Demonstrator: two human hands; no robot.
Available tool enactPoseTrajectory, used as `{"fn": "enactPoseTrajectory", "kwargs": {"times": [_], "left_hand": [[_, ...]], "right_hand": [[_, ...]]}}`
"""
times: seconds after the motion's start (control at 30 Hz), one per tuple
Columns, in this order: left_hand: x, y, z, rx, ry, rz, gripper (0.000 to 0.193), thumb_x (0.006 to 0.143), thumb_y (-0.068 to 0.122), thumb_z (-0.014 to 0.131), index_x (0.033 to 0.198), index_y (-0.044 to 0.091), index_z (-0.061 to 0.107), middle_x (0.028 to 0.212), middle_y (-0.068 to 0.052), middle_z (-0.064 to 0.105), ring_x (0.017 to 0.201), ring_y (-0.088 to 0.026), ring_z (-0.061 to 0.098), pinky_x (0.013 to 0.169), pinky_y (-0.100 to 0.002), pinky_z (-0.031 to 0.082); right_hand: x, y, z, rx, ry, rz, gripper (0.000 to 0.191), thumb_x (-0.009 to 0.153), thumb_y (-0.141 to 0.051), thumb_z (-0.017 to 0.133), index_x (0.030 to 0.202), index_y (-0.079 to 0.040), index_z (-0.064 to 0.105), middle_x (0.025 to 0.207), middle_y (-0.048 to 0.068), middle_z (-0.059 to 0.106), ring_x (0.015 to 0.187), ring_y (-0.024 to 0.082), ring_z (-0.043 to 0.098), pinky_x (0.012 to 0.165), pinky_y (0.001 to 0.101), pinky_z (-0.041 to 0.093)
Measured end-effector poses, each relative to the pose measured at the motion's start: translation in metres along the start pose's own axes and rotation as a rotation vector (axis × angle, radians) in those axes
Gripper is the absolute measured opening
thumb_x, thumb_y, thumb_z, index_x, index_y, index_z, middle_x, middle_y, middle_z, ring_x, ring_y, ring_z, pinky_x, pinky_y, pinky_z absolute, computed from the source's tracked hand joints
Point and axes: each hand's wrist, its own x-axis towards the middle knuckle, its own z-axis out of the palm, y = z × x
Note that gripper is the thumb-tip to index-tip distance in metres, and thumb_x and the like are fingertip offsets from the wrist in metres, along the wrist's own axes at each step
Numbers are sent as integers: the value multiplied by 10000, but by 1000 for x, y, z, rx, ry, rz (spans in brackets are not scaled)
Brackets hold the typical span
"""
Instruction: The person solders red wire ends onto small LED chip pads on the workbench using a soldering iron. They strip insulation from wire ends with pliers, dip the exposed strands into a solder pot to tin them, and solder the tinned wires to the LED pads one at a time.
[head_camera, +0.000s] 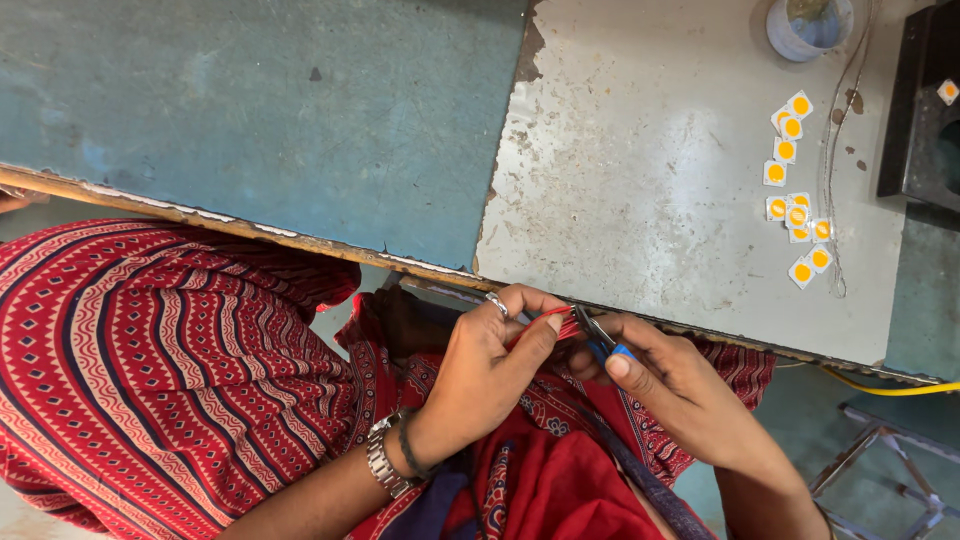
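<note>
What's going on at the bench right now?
A person sits at the edge of a worn table. The left hand pinches a small bundle of red wires, while the right hand holds a blue-handled cutter right at the wire ends. On the table lie small white squares with yellow centres, a thin loose wire and a small round container.

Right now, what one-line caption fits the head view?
Left hand pinches red wires while right hand works blue-handled pliers at the table edge.
</note>
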Motion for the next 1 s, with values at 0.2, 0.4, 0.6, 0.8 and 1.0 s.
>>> {"fn": "enactPoseTrajectory", "kwargs": {"times": [0.2, 0.4, 0.6, 0.8, 1.0], "left_hand": [[0, -1, 1, -10, 10, 11, 177, 1032, 118, 590, 1097, -33, 654, 803, 52, 650, 697, 33, 536, 581, -172, 425], [0, 1, 0, 53, 27, 14, 176, 1036, 142, 595, 1054, -18, 666, 707, 87, 566, 624, 43, 427, 511, -186, 326], [1, 0, 2, 50, 34, -4, 178, 1036, 149, 597, 1044, -14, 668, 695, 87, 554, 609, 42, 410, 497, -185, 306], [2, 3, 1, 58, 30, -18, 176, 1031, 150, 590, 1046, -11, 657, 711, 77, 601, 604, 45, 435, 489, -186, 326], [-3, 1, 2, 73, 46, 65, 174, 1047, 146, 600, 1048, -21, 650, 758, 64, 626, 651, 38, 474, 523, -201, 377]], "right_hand": [[2, -1, -1, -2, -19, 23, 410, 1014, -276, 536, 1296, 8, 623, 1078, 92, 774, 1065, 177, 707, 976, 346, 540], [2, -1, -2, -61, -16, 31, 399, 1006, -259, 538, 1303, -5, 618, 1073, 84, 791, 1057, 170, 723, 969, 338, 546], [4, 1, -2, -80, -16, 21, 395, 1000, -252, 548, 1297, -3, 622, 1069, 85, 786, 1043, 172, 726, 954, 341, 553], [5, 4, -4, -141, -16, -12, 384, 1003, -257, 553, 1282, -3, 629, 1060, 87, 782, 1030, 171, 728, 948, 340, 555], [0, 10, -2, 44, -6, 16, 427, 1005, -255, 544, 1329, 19, 591, 1106, 110, 757, 1073, 185, 697, 970, 351, 540]]}}
